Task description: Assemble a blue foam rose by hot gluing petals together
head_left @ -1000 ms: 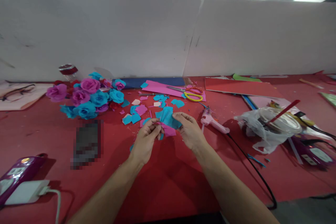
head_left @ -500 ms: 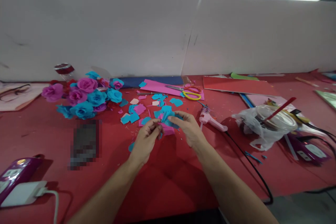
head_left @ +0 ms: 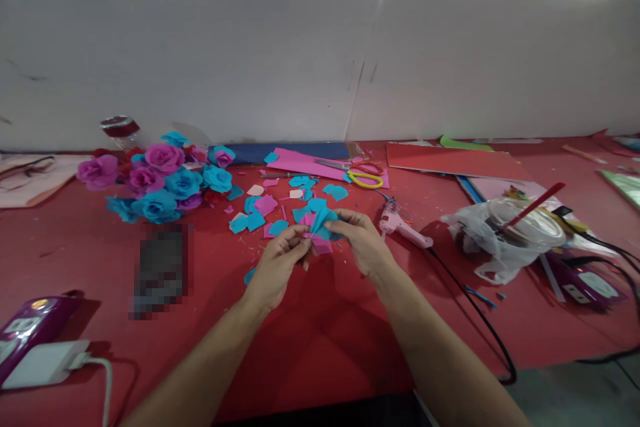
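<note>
Between my two hands is a small blue paper flower (head_left: 323, 221), its petals folded together. My left hand (head_left: 281, 260) pinches it low down, at what looks like a thin stem or base mostly covered by the fingers. With thumb and fingertips, my right hand (head_left: 363, 240) grips a blue petal on the flower's right side. Just under and behind the fingers lie pink paper pieces (head_left: 323, 247). Loose blue petals (head_left: 254, 221) and a pink petal (head_left: 265, 205) are scattered to the left and beyond the hands.
Paper roses (head_left: 157, 205) stand in a bunch at the left, behind a blurred dark rectangle (head_left: 163, 270). Scissors (head_left: 365, 179) rest on a pink paper strip (head_left: 295, 163). A pink glue gun (head_left: 403, 227) with a black cord lies right of my hands, near a bagged tub (head_left: 527, 227).
The blue flower has turned a little in my fingers and shows a rounder petal face. Both hands stay in nearly the same place. The view has tilted slightly.
</note>
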The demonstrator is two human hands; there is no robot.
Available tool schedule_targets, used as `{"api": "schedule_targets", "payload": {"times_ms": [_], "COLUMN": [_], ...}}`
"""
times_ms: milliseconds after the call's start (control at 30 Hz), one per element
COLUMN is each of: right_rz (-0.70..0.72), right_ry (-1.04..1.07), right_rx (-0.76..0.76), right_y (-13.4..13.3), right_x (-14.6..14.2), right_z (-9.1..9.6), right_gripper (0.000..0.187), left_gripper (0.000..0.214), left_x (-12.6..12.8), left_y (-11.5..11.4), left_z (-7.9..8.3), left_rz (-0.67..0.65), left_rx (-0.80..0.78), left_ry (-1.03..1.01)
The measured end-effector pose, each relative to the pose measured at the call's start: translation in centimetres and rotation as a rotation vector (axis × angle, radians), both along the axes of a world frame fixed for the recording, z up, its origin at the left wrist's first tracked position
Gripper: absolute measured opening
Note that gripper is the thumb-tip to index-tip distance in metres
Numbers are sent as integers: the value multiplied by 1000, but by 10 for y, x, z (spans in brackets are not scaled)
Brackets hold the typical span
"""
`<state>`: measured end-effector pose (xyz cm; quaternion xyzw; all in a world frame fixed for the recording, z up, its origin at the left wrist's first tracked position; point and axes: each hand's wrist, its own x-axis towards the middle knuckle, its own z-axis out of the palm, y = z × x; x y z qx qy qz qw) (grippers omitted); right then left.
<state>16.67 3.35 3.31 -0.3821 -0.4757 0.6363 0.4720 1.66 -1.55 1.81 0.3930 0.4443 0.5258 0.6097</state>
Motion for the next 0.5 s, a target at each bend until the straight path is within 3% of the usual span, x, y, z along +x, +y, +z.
{"api": "schedule_targets", "payload": {"times_ms": [267, 500], "right_rz": [20, 17], "right_ry": [10, -16], "right_rx": [40, 8], "right_y": [2, 1], "right_x": [0, -1], "right_z": [-7, -2], "right_gripper": [11, 10], "left_gripper": [18, 16], "left_x": [-2, -3], "left_y": [1, 2], "left_z": [-3, 0], "left_rz": [-47, -37], "left_rx": [-6, -29], "left_ry": [-20, -10]}}
